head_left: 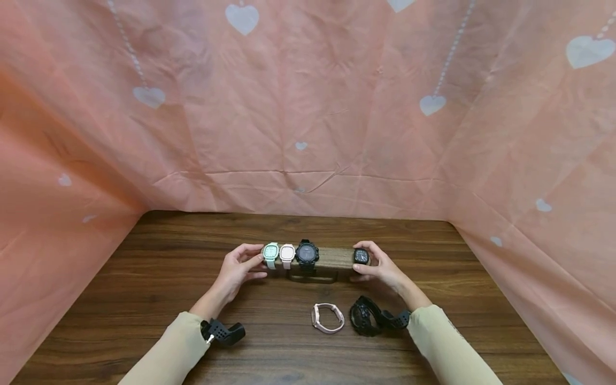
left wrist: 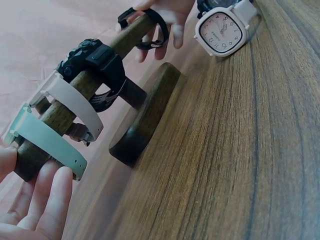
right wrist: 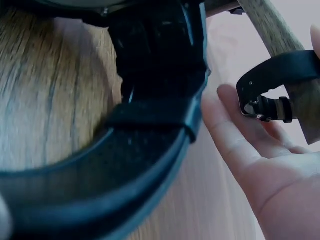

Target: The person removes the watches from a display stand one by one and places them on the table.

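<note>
A wooden watch stand [head_left: 335, 258] has a raised bar over a rounded base [left wrist: 150, 117]. At the bar's left end sits a mint-green watch [head_left: 271, 252], then a white watch [head_left: 287, 252] and a chunky black watch [head_left: 307, 253]. My left hand [head_left: 236, 270] grips the left end of the bar, thumb beside the mint-green watch and fingers underneath. A small square black watch [head_left: 361, 256] rings the bar's right end. My right hand [head_left: 382, 270] holds it between thumb and index finger, its other fingers extended below the strap [right wrist: 275, 72].
Nearer me on the wooden table [head_left: 269, 353] lie a pale pink-white watch [head_left: 328, 318] and a large black watch [head_left: 364, 316]. Black wrist mounts [head_left: 223, 332] jut inward from both sleeves. A pink heart-print curtain [head_left: 308, 117] hangs behind and along both sides.
</note>
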Motion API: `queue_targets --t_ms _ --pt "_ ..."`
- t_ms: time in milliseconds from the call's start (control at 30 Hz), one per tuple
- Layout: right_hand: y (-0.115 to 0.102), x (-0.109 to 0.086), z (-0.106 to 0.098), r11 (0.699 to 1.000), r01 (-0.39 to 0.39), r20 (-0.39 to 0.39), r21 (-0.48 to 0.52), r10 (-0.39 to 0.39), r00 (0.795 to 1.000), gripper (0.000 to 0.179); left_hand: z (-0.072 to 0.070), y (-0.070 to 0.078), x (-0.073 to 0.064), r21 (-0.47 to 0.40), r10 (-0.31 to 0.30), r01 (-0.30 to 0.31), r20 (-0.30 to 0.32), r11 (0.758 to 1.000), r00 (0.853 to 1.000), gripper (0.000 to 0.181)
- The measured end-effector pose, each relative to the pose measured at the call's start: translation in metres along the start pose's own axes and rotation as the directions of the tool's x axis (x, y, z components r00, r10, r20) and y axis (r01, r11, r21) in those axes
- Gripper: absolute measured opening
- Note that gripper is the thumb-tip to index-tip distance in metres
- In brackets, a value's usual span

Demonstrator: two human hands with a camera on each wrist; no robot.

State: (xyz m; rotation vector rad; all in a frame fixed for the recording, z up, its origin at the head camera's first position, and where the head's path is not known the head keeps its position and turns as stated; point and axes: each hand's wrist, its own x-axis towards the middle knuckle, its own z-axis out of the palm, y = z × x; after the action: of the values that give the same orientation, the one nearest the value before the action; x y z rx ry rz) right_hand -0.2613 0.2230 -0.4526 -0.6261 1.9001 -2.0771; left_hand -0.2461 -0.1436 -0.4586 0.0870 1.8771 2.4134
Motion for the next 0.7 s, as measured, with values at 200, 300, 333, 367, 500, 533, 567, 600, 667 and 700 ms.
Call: queue_targets --t_ms 200,300,333,367,500,533,567,600,667,700 --pt "-0.003 -0.005 -0.002 0.995 -0.052 -0.053 -0.086 0.048 0.997 0.058 0.0 0.0 0.0 0.008 -0.003 0.003 0.003 1.0 1.0 0.037" --pt "-0.008 -0.007 -0.001 0.981 -0.088 -0.089 -0.17 0.074 0.993 0.058 0.001 0.001 0.0 0.005 -0.002 0.002 -0.001 1.0 1.0 0.036" --pt "-0.009 -0.008 0.0 0.976 -0.097 -0.1 -0.195 0.079 0.992 0.058 0.001 0.001 0.0 0.005 -0.001 0.001 -0.001 1.0 1.0 0.036" --pt "-0.011 -0.009 0.0 0.971 -0.106 -0.111 -0.216 0.084 0.99 0.058 0.001 0.001 0.0 0.004 0.0 0.0 -0.001 1.0 1.0 0.035" --pt "-0.014 -0.011 -0.001 0.962 -0.119 -0.145 -0.244 0.086 0.986 0.057 0.001 0.001 0.001 0.005 -0.002 0.002 0.004 1.0 1.0 0.036" --pt "-0.014 -0.012 -0.001 0.962 -0.119 -0.15 -0.246 0.084 0.985 0.056 0.0 0.001 0.002 0.004 -0.003 0.003 0.002 1.0 1.0 0.036" --pt "-0.013 -0.012 -0.001 0.963 -0.114 -0.151 -0.246 0.078 0.985 0.056 0.0 0.001 0.002 0.004 -0.005 0.005 -0.002 1.0 1.0 0.036" --pt "-0.013 -0.012 -0.001 0.965 -0.106 -0.149 -0.24 0.071 0.986 0.056 -0.001 0.001 0.002 0.004 -0.006 0.006 -0.005 1.0 1.0 0.036" --pt "-0.011 -0.011 -0.001 0.966 -0.082 -0.148 -0.245 0.047 0.988 0.055 -0.002 0.001 0.002 0.003 -0.009 0.009 -0.01 1.0 1.0 0.037" --pt "-0.01 -0.011 -0.001 0.967 -0.07 -0.148 -0.245 0.034 0.988 0.054 -0.002 0.001 0.002 0.003 -0.009 0.009 -0.012 1.0 1.0 0.037"
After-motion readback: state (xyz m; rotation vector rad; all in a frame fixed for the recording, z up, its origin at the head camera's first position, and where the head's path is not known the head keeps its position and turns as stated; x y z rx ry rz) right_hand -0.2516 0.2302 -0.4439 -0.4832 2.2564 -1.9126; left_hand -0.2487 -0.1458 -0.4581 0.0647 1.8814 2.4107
